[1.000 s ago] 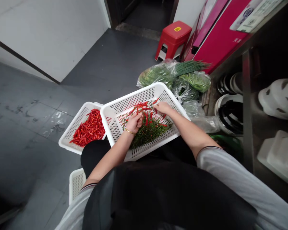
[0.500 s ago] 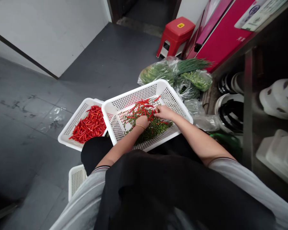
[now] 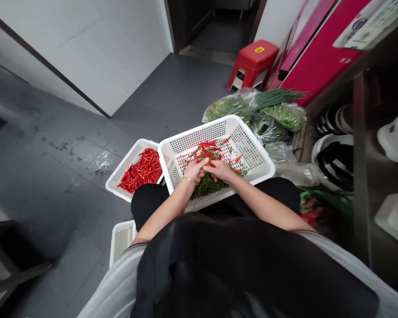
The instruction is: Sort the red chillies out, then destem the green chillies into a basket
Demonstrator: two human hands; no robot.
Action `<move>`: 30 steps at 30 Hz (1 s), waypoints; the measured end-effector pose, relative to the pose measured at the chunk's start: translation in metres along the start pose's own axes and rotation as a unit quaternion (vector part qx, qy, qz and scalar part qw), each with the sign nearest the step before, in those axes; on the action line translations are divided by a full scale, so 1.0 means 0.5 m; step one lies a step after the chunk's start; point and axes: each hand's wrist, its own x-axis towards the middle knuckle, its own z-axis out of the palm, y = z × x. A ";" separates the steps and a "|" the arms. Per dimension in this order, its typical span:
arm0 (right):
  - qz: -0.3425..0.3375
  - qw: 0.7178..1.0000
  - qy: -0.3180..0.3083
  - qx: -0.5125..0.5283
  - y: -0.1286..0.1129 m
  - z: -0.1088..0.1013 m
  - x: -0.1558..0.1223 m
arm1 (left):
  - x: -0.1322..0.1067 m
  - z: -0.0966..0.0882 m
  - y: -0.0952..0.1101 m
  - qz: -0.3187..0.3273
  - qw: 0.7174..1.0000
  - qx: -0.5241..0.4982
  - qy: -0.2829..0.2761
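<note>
1. Two bare hands met above the nearer half of a white perforated basket (image 3: 254, 143), which rested across the lap at the centre of the scene.
2. Left hand (image 3: 196, 170): I saw its fingers curled inward, with a gold bracelet (image 3: 190, 180) at the wrist.
3. Right hand (image 3: 221, 171): its fingers were also bent, the fingertips close against those of the left. Red chillies (image 3: 206, 146) showed just beyond both hands; from my view I could not tell which of them, if any, were gripped.
4. Within this basket, the red chillies lay mostly on the far side of the hands, and a tangle of green stems (image 3: 208, 187) lay beneath and on the near side.
5. Left of it, a second white basket (image 3: 132, 158) held a heap of loose red chillies (image 3: 141, 173).
6. Nearer, at left, I noted part of a third basket (image 3: 122, 238).
7. Far right: bagged greens (image 3: 230, 107) lay on the floor, with a red stool (image 3: 257, 55) beyond them.
</note>
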 end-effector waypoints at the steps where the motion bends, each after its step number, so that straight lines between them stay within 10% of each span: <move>1: -0.017 1.000 0.002 -0.022 0.004 0.004 -0.005 | -0.009 0.001 -0.003 0.002 1.000 -0.002 -0.004; 9: -0.149 0.959 -0.038 -0.237 0.005 0.000 -0.081 | -0.063 -0.011 -0.004 0.050 0.995 0.058 -0.071; 16: -0.206 0.889 -0.244 -0.328 -0.021 -0.031 -0.111 | -0.041 -0.025 0.008 -0.132 0.969 0.130 -0.163; 21: -0.086 0.914 -0.047 -0.393 -0.039 -0.093 -0.041 | -0.007 -0.036 0.035 -0.050 0.996 0.040 -0.056; 24: -0.136 0.921 0.056 -0.360 -0.067 -0.079 -0.007 | 0.002 -0.007 0.037 -0.027 0.997 -0.045 -0.054; 30: -0.098 0.935 0.072 -0.334 -0.064 -0.135 0.017 | 0.000 0.019 0.030 -0.082 0.985 -0.132 -0.077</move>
